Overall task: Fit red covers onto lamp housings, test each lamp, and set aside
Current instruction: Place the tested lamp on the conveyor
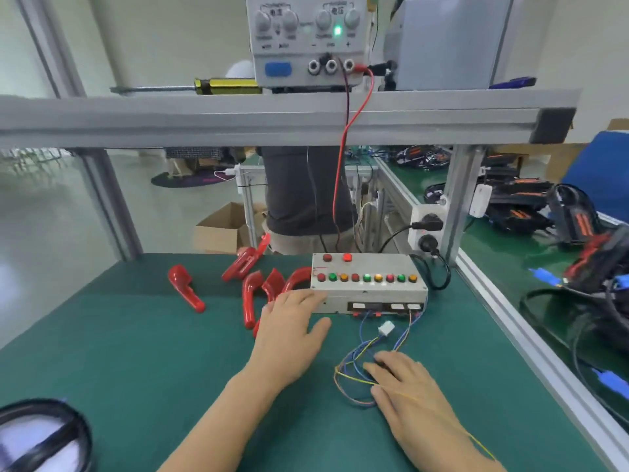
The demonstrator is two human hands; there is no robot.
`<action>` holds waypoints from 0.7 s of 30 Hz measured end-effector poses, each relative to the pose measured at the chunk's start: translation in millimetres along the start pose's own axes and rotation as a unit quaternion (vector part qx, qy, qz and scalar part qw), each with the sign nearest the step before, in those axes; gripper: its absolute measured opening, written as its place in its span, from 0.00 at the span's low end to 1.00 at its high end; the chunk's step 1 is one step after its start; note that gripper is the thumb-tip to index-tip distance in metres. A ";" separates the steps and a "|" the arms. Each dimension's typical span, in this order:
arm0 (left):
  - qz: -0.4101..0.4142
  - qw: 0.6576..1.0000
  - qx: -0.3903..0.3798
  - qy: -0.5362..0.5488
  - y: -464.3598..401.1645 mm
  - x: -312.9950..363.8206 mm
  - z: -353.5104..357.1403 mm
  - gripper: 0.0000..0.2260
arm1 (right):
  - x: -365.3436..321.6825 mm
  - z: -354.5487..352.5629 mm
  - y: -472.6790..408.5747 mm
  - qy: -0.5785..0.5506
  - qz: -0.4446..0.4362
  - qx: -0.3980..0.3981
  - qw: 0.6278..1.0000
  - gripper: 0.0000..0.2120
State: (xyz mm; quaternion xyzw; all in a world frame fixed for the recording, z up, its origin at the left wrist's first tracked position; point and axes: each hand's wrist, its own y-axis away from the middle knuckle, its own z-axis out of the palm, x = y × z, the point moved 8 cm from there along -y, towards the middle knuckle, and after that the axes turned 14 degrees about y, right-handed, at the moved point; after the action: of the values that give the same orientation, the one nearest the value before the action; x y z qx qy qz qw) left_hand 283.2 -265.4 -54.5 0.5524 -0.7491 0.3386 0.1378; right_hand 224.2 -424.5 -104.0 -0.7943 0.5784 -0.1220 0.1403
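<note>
Several red lamp covers (185, 292) lie on the green mat left of a grey test box (369, 284) with rows of coloured lamps. My left hand (289, 327) reaches forward with fingers fairly straight, over one red cover (250, 301) at the box's left front corner. My right hand (405, 386) lies palm down on a bundle of blue and yellow wires (354, 366) that run from the box front. A white connector (386, 328) lies loose on the mat. Whether the right hand's fingers hold any wire is hidden.
A power supply (306, 39) with a green light stands on the shelf above, beside a yellow screwdriver (226, 86). Black lamp housings and cables (544, 212) are piled on the bench to the right behind an aluminium rail. A person stands behind the bench. A black ring (44, 434) sits bottom left.
</note>
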 end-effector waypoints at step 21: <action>-0.379 0.873 0.049 -0.302 168.6 -102.2 -192.8 0.31 | 2.3 9.6 -2.2 -0.020 -0.030 0.159 0.987 0.40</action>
State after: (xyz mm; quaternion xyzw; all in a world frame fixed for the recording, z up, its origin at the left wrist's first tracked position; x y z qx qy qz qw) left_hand 131.6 -36.2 -32.4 0.8754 -0.4699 0.1137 -0.0044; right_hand 230.2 -425.3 -112.1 -0.7808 0.5248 -0.2013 0.2728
